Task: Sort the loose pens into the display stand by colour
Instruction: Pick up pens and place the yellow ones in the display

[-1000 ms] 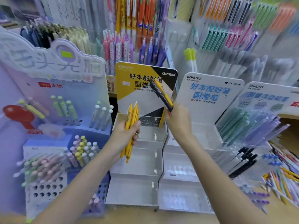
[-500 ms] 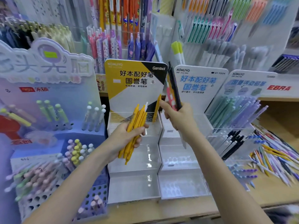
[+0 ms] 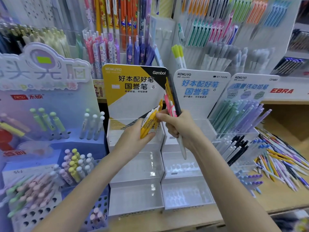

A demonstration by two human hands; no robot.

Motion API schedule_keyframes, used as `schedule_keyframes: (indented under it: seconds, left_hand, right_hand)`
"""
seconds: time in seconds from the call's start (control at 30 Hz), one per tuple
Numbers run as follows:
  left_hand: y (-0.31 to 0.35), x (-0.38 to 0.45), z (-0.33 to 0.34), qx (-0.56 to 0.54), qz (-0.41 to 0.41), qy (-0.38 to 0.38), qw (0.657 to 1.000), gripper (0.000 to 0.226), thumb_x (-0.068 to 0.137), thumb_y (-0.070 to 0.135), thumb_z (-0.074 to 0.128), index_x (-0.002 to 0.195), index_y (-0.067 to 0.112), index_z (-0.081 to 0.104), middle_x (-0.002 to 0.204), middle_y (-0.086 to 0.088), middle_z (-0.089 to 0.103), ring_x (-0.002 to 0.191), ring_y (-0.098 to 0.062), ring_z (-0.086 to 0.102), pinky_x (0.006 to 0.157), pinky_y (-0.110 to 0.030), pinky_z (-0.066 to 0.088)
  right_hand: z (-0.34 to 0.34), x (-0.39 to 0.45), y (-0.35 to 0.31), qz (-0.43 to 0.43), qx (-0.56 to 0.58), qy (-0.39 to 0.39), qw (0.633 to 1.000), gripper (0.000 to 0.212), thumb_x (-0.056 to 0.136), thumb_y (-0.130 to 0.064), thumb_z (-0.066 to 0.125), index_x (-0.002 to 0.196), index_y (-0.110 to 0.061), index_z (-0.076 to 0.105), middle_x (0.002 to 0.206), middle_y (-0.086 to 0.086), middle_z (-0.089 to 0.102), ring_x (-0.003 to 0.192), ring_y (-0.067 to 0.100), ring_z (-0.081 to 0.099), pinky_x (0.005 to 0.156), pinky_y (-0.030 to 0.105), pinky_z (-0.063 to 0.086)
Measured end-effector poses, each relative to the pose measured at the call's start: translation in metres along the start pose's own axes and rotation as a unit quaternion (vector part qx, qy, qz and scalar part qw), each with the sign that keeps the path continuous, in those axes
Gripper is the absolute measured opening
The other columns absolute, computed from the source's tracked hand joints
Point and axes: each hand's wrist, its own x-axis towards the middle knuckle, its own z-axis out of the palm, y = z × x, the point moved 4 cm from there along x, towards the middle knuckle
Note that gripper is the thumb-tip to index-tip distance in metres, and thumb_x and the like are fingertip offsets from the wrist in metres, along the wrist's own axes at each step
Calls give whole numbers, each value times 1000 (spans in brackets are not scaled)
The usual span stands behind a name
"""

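yellow pens — pink-and-black bundle

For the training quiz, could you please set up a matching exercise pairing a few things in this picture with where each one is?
Things:
1. yellow pens
2. mixed pens
3. loose pens
4. yellow-headed stand

Places:
A. lying on the shelf, far right
B. gripped in the left hand
C. behind both hands
D. gripped in the right hand

Pairs: 1-B, 2-D, 3-A, 4-C
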Motion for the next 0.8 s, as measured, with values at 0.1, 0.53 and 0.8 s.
schedule_keyframes:
  seconds: [0.1, 0.53, 0.8]
  left_hand:
    - [1, 1, -1, -30, 17, -18, 999, 20, 87, 35, 60, 85, 26, 42, 68, 7, 46, 60, -6, 45, 51, -18, 30]
    - [-6, 16, 2, -175, -43, -4, 984, 17, 84, 31, 65, 86, 22, 51, 60, 4, 49, 53, -16, 48, 54, -35, 43]
    - [-12, 6, -6, -369, -101, -16, 924, 11, 90, 26, 55, 89, 15, 56, 68, 3, 60, 58, -9, 50, 47, -19, 42]
  right_hand:
    - [1, 6, 7, 24, 25, 6, 999, 9, 83, -8, 67, 78, -10, 60, 51, 3, 37, 35, 8, 24, 36, 20, 18]
    - [9, 12, -11, -23, -80, 38, 996, 13, 80, -9, 71, 74, -8, 60, 33, -12, 47, 28, 0, 40, 34, 13, 30]
    - [-11, 17, -9, 12, 12, 80, 997, 12, 82, -7, 67, 83, -5, 55, 47, -1, 39, 34, 7, 27, 33, 19, 23]
